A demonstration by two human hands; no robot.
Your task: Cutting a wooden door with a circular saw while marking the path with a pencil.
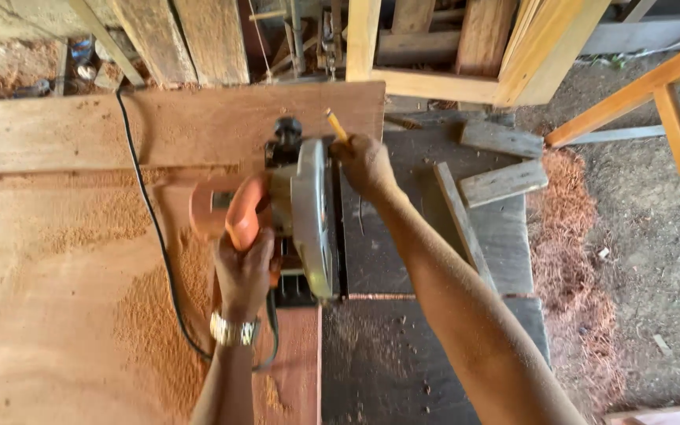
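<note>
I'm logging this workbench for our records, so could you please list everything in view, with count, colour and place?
Circular saw: one, orange body with grey blade guard, on the board's right edge.
Plywood board: one, reddish brown, filling the left half, dusted with sawdust.
Power cord: one, black, running across the board to the saw.
Pencil: one, yellow, sticking up from the right hand.
Dark bench top: one, grey-black, right of the board.
Wood offcuts: a few, grey, on the bench's far right.
Wooden frame: one, orange-tan, top right.
Wristwatch: one, metallic, on the left wrist.
Left hand: gripping the saw's orange handle.
Right hand: at the saw's front, holding the pencil.
</note>
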